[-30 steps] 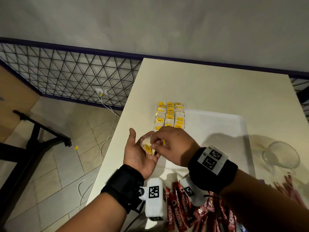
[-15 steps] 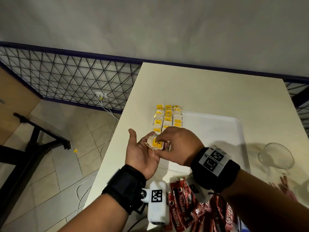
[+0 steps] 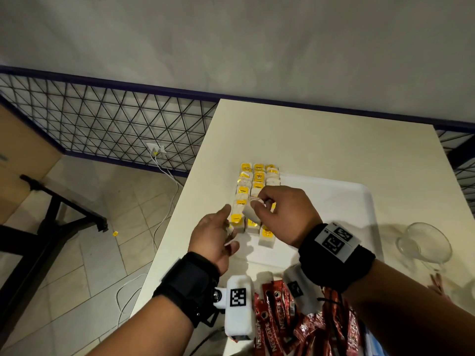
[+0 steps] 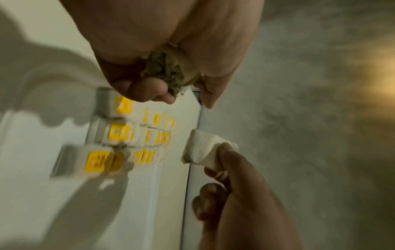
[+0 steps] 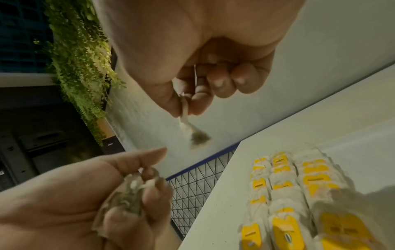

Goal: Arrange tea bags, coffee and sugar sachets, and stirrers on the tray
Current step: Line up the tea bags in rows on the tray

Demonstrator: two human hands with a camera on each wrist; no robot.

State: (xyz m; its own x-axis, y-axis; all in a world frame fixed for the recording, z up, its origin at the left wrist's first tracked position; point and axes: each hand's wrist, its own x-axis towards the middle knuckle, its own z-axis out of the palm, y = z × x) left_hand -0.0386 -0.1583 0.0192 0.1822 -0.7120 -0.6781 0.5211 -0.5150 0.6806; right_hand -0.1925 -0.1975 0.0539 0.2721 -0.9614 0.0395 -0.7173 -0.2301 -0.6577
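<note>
Yellow-tagged tea bags in three rows (tray's left end) — coffee sachets nearer.

I am looking at white tea bags carrying bright yellow tags with dark print, lying on a white tray over a cream table. Red coffee sachets are showing white lettering. My wristbands are black, bearing white plates with black square codes. The wire fence is forming black triangles.

Tea bags in three rows on tray's left end, coffee sachets nearer, glass right.
</note>
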